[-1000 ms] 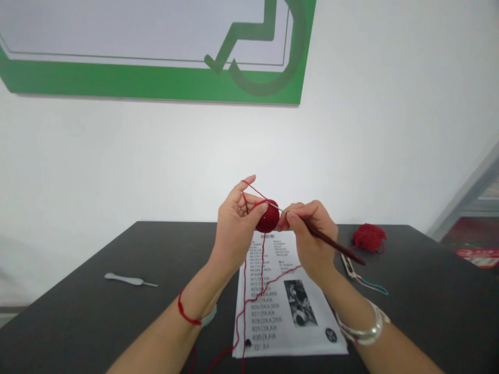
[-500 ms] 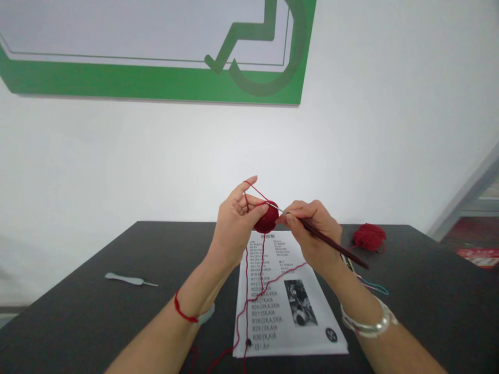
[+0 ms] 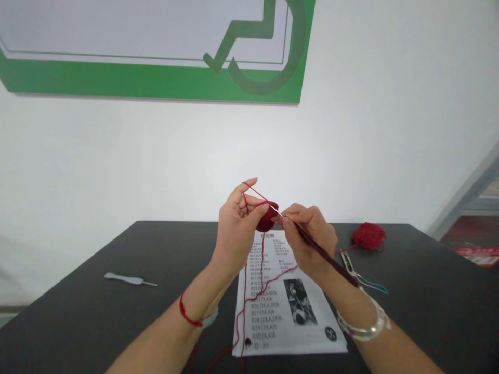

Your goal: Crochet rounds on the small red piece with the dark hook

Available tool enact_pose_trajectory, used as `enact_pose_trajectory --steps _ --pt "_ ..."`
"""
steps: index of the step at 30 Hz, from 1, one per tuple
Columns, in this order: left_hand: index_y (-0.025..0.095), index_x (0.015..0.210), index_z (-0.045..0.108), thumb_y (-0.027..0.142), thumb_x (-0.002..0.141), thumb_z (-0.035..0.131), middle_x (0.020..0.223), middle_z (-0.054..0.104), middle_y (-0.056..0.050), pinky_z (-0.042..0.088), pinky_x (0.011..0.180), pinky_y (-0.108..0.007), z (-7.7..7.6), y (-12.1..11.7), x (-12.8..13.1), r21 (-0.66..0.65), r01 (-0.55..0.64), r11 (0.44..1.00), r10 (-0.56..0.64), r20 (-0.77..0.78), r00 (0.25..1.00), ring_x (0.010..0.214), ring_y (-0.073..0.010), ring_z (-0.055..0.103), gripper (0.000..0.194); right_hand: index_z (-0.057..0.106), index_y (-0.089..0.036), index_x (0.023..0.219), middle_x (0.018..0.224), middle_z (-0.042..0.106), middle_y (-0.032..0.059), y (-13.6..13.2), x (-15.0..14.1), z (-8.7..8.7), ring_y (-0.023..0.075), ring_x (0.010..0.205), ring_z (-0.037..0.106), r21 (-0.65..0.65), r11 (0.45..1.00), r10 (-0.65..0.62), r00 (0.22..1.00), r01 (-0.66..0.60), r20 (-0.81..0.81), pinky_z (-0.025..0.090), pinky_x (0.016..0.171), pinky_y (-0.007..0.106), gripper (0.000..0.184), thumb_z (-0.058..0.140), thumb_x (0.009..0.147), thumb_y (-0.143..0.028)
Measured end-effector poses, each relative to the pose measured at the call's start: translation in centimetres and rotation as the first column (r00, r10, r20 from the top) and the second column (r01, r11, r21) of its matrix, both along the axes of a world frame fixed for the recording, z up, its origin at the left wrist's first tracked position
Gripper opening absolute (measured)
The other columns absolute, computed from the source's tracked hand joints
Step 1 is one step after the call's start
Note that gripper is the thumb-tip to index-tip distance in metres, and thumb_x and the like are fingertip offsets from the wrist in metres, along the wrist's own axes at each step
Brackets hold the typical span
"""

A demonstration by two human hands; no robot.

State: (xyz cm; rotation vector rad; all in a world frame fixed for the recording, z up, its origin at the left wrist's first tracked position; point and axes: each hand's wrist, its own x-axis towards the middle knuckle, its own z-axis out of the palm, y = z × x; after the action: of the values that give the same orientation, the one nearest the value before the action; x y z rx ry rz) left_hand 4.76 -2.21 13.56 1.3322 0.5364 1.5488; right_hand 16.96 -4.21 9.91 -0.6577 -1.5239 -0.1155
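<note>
My left hand [image 3: 238,223] pinches a small dark red crochet piece [image 3: 266,220] between thumb and fingers. Red yarn [image 3: 254,191] loops over its raised index finger and runs down to the piece. In my right hand [image 3: 310,234] is a crochet hook [image 3: 325,255] with a dark brown handle, gripped like a pen. The hook's thin metal shaft reaches the top edge of the crochet piece, where its tip is hard to make out. Below the hands, a printed pattern sheet [image 3: 268,324] lies on the table with strands of red yarn across it.
A red yarn ball [image 3: 369,237] sits at the back right of the black table [image 3: 163,249]. Small scissors [image 3: 348,262] with a coloured cord lie beside my right wrist. At the left rests a grey-handled tool [image 3: 128,279] with a thin metal tip. Behind stands a white wall with a green-edged sign.
My right hand has shifted slightly left and down with the hook, tilting it more steeply and uncovering more of the scissors. The crochet piece has turned a little in my left hand.
</note>
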Motion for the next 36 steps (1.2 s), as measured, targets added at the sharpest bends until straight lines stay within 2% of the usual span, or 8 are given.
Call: enact_pose_trajectory --steps 3,7,12,20,24,31,36 --pt "0.015 0.117 0.053 0.011 0.070 0.067 0.064 0.061 0.006 0.048 0.057 -0.021 0.0 0.2 -0.1 0.006 -0.004 1.000 0.004 0.008 1.000 0.056 -0.0087 0.058 0.049 0.046 -0.024 0.081 0.075 0.062 -0.0002 0.5 0.4 -0.3 0.0135 0.063 0.061 -0.042 0.994 0.098 0.992 -0.101 -0.078 0.051 0.057 0.029 0.011 0.053 0.087 -0.018" --pt "0.015 0.118 0.053 0.010 0.068 0.067 0.065 0.061 0.006 0.047 0.057 -0.020 -0.1 0.5 -0.3 0.002 0.000 1.000 0.000 0.005 1.000 0.056 -0.0081 0.057 0.052 0.047 -0.024 0.081 0.073 0.061 -0.0011 0.7 0.6 -0.4 0.0128 0.060 0.060 -0.070 0.982 0.167 0.977 -0.177 -0.129 0.050 0.056 0.029 0.011 0.056 0.086 -0.021" --pt "0.014 0.123 0.050 0.009 0.069 0.067 0.066 0.062 0.005 0.046 0.057 -0.020 -0.2 0.6 -0.4 0.003 0.035 0.999 -0.034 -0.035 0.999 0.058 -0.0078 0.057 0.057 0.049 -0.023 0.080 0.070 0.061 -0.0023 0.6 0.6 0.1 0.0124 0.060 0.060 -0.095 0.935 0.317 0.926 -0.342 -0.205 0.048 0.055 0.028 0.010 0.055 0.086 -0.019" --pt "0.014 0.133 0.044 0.010 0.068 0.068 0.065 0.064 0.005 0.044 0.057 -0.020 -0.2 0.6 -0.9 -0.078 0.210 0.975 -0.213 -0.029 0.977 0.057 -0.0086 0.058 0.069 0.045 -0.023 0.071 0.058 0.055 -0.0053 1.6 1.0 0.6 0.0118 0.055 0.055 -0.130 0.834 0.451 0.800 -0.535 -0.396 0.047 0.051 0.027 0.015 0.056 0.081 -0.022" --pt "0.016 0.138 0.039 0.009 0.067 0.070 0.067 0.067 0.003 0.046 0.060 -0.022 -0.3 0.7 -1.1 -0.092 0.214 0.972 -0.218 -0.032 0.976 0.060 -0.0103 0.061 0.077 0.045 -0.023 0.070 0.059 0.056 -0.0053 1.6 1.3 0.8 0.0108 0.053 0.054 -0.145 0.815 0.472 0.787 -0.562 -0.398 0.050 0.054 0.029 0.015 0.056 0.080 -0.023" --pt "0.015 0.133 0.045 0.007 0.066 0.071 0.068 0.068 0.003 0.048 0.060 -0.021 -0.3 0.9 -1.1 -0.054 0.172 0.984 -0.174 -0.050 0.983 0.060 -0.0096 0.061 0.072 0.049 -0.022 0.072 0.060 0.057 -0.0056 1.7 2.4 0.8 0.0109 0.056 0.057 -0.149 0.781 0.542 0.777 -0.606 -0.320 0.055 0.057 0.031 0.013 0.058 0.080 -0.017" --pt "0.015 0.133 0.045 0.008 0.068 0.070 0.067 0.066 0.004 0.048 0.058 -0.020 -0.3 0.8 -1.1 -0.033 0.166 0.986 -0.168 -0.069 0.983 0.059 -0.0092 0.060 0.070 0.049 -0.022 0.073 0.061 0.056 -0.0052 1.4 2.6 0.7 0.0119 0.058 0.059 -0.161 0.851 0.459 0.857 -0.499 -0.233 0.054 0.055 0.030 0.014 0.057 0.081 -0.016"
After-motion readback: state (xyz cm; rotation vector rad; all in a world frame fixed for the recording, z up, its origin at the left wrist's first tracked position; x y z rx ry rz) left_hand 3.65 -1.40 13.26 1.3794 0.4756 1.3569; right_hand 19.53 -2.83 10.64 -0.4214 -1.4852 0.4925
